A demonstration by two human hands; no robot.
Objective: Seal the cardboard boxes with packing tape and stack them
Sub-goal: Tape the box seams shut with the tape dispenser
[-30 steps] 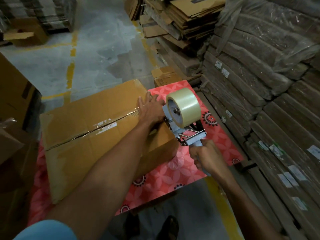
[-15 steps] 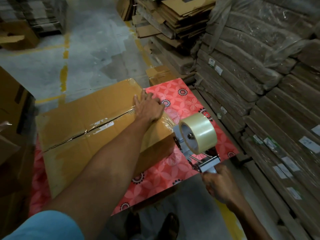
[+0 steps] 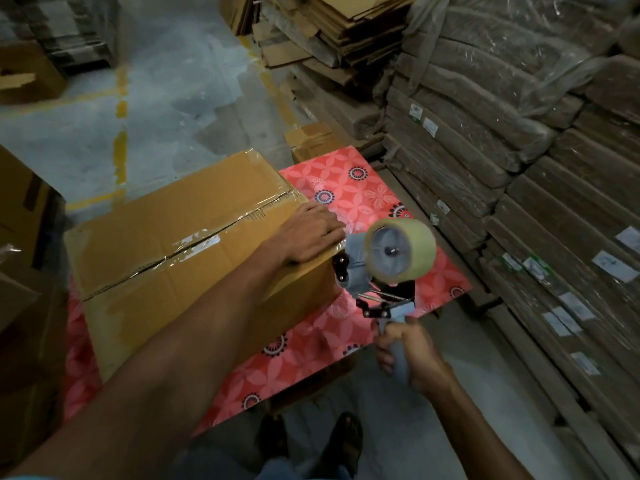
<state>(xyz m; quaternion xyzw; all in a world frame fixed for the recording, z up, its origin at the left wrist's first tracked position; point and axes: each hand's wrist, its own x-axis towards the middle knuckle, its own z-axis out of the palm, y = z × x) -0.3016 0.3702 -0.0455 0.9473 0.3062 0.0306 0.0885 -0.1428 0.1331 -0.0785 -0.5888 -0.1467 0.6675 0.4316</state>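
Note:
A large brown cardboard box (image 3: 166,244) lies on a low table with a red flowered cover (image 3: 349,188). Clear tape runs along the box's top seam. My left hand (image 3: 306,235) rests flat, fingers straight, on the box's right top edge. My right hand (image 3: 410,351) grips the grey handle of a tape dispenser (image 3: 377,271), which carries a roll of clear tape (image 3: 401,251). The dispenser's head sits against the box's right end, just below my left hand.
Bundles of flat cardboard (image 3: 519,168) are stacked high on the right. Loose flattened boxes (image 3: 329,39) lie behind them, and a small box (image 3: 308,142) stands past the table. Other boxes (image 3: 24,237) stand at the left. My feet (image 3: 308,441) are on the concrete floor.
The dispenser swung down and out off the box's right end, then came back up against that end. My left hand slid from the seam to the box's right edge.

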